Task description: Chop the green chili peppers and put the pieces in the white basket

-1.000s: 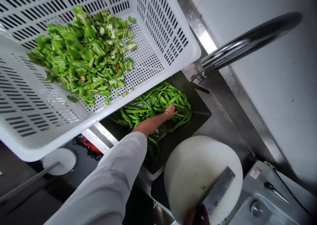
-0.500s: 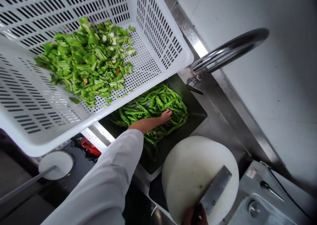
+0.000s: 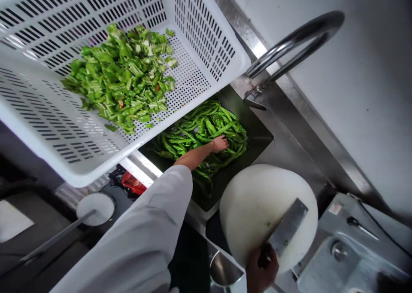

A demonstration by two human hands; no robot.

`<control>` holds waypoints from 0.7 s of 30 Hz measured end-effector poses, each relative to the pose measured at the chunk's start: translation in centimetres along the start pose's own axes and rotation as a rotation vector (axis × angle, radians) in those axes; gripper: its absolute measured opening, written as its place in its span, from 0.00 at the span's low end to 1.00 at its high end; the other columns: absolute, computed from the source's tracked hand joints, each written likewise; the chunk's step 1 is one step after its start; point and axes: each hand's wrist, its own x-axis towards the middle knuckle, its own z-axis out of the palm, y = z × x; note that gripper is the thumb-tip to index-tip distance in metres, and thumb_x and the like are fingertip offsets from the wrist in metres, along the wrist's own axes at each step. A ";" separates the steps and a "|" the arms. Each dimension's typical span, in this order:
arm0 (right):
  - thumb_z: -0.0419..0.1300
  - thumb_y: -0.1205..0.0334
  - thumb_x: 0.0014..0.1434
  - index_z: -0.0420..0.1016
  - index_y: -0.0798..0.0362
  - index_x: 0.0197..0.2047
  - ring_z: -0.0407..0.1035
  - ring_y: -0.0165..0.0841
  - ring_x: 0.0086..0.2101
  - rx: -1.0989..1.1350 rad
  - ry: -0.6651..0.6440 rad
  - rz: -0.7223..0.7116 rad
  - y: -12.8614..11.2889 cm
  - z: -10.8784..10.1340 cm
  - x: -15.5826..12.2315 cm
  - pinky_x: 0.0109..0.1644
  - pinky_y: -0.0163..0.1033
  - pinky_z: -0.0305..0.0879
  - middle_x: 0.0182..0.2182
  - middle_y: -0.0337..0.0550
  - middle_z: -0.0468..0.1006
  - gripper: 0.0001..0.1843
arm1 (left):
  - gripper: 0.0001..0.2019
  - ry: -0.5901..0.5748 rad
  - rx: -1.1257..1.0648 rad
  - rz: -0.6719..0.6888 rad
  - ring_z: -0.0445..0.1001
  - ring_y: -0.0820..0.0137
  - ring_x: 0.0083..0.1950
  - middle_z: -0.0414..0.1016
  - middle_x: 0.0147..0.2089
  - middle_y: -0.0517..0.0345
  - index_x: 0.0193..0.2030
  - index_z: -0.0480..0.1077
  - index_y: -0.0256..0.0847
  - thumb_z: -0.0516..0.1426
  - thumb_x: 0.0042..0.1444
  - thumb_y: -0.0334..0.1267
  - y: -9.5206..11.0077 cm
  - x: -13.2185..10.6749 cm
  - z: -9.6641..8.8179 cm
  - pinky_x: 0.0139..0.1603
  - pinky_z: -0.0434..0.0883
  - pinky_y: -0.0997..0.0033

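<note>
My left hand (image 3: 220, 144) reaches down among long green chili peppers (image 3: 206, 127) lying in a steel sink (image 3: 262, 134). Its fingers are curled into the pile and closed on some peppers; the fingertips are partly hidden. In my right hand (image 3: 262, 265) is the handle of a cleaver (image 3: 289, 224), whose blade lies flat over a thick, round white chopping board (image 3: 254, 207). A few small green bits stick to the board and blade.
A large white plastic basket (image 3: 196, 97) with cut green peppers (image 3: 125, 76) overlaps the sink's far left side. A curved faucet (image 3: 299, 39) rises behind. At lower right is a grey basin unit (image 3: 347, 241); a long-handled round white tool (image 3: 95, 209) stands at left.
The view has shifted slightly, so the board and sink appear further right. My left hand stays in the peppers, and more of my right hand on the cleaver shows.
</note>
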 end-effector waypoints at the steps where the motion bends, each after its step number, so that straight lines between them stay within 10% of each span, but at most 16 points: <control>1: 0.55 0.38 0.62 0.63 0.44 0.73 0.78 0.61 0.48 0.006 0.098 0.060 -0.6 0.4 -0.4 0.55 0.66 0.75 0.51 0.60 0.79 0.40 | 0.22 -0.008 0.013 0.034 0.72 0.56 0.54 0.82 0.50 0.41 0.46 0.79 0.39 0.67 0.40 0.27 0.0 -0.8 -0.9 0.66 0.56 0.55; 9: 0.59 0.41 0.60 0.71 0.56 0.67 0.72 0.58 0.55 0.117 0.155 0.085 -2.8 0.9 -0.7 0.62 0.61 0.68 0.56 0.64 0.76 0.39 | 0.30 0.089 -0.056 0.172 0.75 0.50 0.58 0.79 0.55 0.39 0.54 0.76 0.35 0.71 0.42 0.42 3.8 -7.5 -11.9 0.68 0.59 0.54; 17: 0.54 0.38 0.59 0.70 0.55 0.68 0.71 0.59 0.56 0.189 0.057 0.077 -2.7 0.5 -0.5 0.61 0.61 0.68 0.58 0.64 0.75 0.42 | 0.16 0.728 -0.804 -0.253 0.76 0.65 0.38 0.79 0.37 0.56 0.37 0.74 0.38 0.69 0.47 0.44 11.6 -11.4 -21.3 0.44 0.73 0.66; 21: 0.53 0.38 0.56 0.67 0.59 0.70 0.68 0.59 0.60 0.249 -0.032 0.000 -2.0 0.0 0.4 0.63 0.61 0.66 0.61 0.65 0.73 0.46 | 0.17 0.872 -1.017 -0.441 0.70 0.71 0.30 0.74 0.28 0.62 0.29 0.69 0.39 0.72 0.42 0.43 14.5 -12.3 -24.3 0.36 0.69 0.69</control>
